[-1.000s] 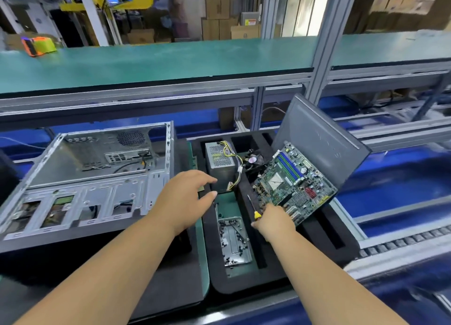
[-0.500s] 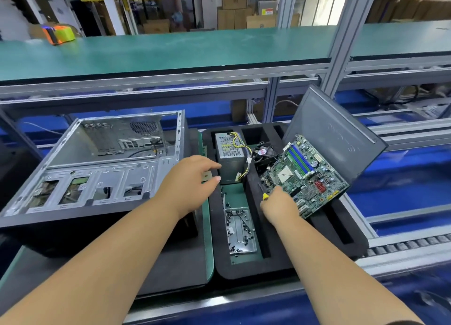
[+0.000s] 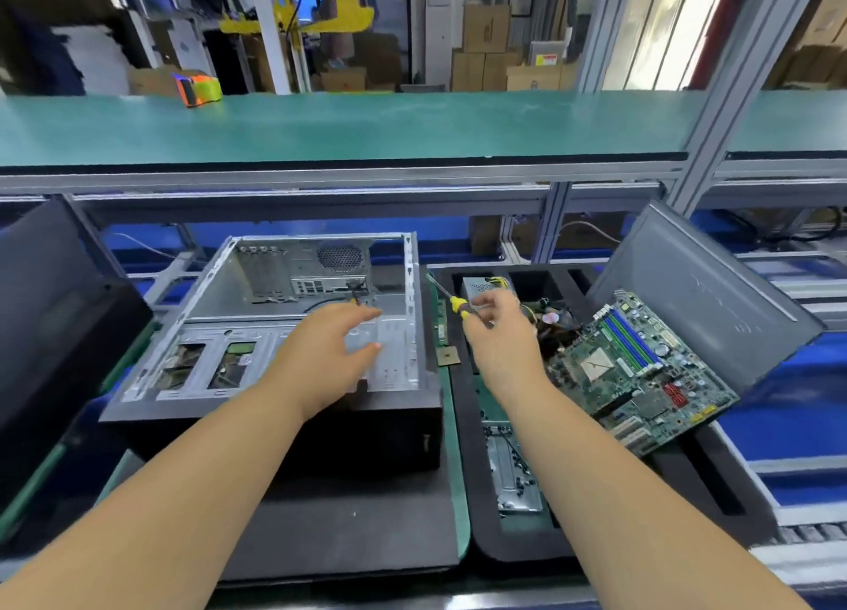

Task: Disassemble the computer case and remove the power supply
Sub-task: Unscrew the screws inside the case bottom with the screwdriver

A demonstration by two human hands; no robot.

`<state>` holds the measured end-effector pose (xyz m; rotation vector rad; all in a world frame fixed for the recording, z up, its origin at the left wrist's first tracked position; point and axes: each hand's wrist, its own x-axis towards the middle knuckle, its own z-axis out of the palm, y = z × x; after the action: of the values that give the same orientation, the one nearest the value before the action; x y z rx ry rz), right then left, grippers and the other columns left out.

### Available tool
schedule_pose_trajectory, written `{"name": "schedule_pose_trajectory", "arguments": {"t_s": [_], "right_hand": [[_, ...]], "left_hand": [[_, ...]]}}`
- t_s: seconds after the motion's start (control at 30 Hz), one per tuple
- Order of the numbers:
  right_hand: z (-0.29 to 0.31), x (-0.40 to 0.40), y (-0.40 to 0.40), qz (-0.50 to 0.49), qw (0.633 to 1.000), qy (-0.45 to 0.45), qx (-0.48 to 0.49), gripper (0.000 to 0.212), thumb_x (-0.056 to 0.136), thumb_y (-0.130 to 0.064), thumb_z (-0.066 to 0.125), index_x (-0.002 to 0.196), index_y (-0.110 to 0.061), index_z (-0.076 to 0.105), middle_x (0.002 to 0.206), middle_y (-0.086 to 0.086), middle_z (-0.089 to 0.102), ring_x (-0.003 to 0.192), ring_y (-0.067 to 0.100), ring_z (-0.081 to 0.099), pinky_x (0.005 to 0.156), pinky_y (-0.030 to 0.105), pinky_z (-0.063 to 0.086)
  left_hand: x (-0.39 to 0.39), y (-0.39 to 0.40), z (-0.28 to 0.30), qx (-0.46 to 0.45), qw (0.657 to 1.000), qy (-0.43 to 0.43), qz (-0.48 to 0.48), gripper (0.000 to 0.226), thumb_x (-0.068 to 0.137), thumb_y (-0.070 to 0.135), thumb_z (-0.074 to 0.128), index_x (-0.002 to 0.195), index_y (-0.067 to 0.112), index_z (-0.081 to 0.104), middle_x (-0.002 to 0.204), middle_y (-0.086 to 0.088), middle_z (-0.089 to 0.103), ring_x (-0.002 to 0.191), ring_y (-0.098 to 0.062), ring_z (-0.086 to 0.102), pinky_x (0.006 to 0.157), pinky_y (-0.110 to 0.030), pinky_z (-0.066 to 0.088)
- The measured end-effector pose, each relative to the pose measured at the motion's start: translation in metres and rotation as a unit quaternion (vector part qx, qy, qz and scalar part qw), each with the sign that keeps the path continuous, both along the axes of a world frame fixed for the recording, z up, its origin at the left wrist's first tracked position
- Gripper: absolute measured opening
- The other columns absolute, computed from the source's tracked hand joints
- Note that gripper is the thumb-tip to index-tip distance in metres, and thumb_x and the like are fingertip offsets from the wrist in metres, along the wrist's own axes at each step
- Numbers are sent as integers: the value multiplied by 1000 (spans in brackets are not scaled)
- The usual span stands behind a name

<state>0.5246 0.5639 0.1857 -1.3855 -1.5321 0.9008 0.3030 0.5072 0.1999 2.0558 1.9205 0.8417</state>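
**Both hands swing left, screwdriver off the tray**

Green bench (image 3: 321,128) across the back, cardboard boxes stacked behind it, and down front the gutted computer case (image 3: 293,325) lies open on its dark mat. Half a second ago the left hand (image 3: 330,348) was reaching over the foam tray's edge; now it has come back over the case, fingers spread and relaxed, its grip released, hovering above the drive-bay plate. The right hand (image 3: 497,334) has lifted away from the motherboard (image 3: 637,371) and moved left too, its grip clenched round a yellow-handled screwdriver (image 3: 451,300), shaft angled up and left toward the case's right wall. The power supply (image 3: 479,285) sits out of the case, in a far compartment of the black foam tray (image 3: 463,426), mostly hidden behind that right hand now, yellow wires trailing from it. The motherboard leans tilted against the grey side panel (image 3: 701,288), as before. A small square chip (image 3: 448,356) lies between case and tray. The view has swung left: a dark case (image 3: 50,325) shows at the left edge.
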Motion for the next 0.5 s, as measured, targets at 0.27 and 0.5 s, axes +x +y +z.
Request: {"name": "schedule_pose_trajectory", "arguments": {"t_s": [0.27, 0.5], "right_hand": [[0, -103, -23, 4, 999, -19, 26, 9, 88, -26, 57, 88, -33, 52, 82, -19, 62, 72, 1, 55, 63, 26, 42], [-13, -152, -32, 8, 998, -62, -3, 13, 94, -22, 54, 100, -34, 53, 97, -15, 63, 78, -2, 56, 55, 21, 34]], "left_hand": [[-115, -15, -1, -42, 996, 75, 39, 62, 87, 42, 66, 143, 24, 45, 143, 0, 48, 132, -20, 41, 110, -33, 31], [-174, -17, -10, -103, 974, 200, 41, 91, 82, 75, 45, 154, 27, 18, 160, 1, 19, 147, -20, 14, 119, -35, 13]]}}
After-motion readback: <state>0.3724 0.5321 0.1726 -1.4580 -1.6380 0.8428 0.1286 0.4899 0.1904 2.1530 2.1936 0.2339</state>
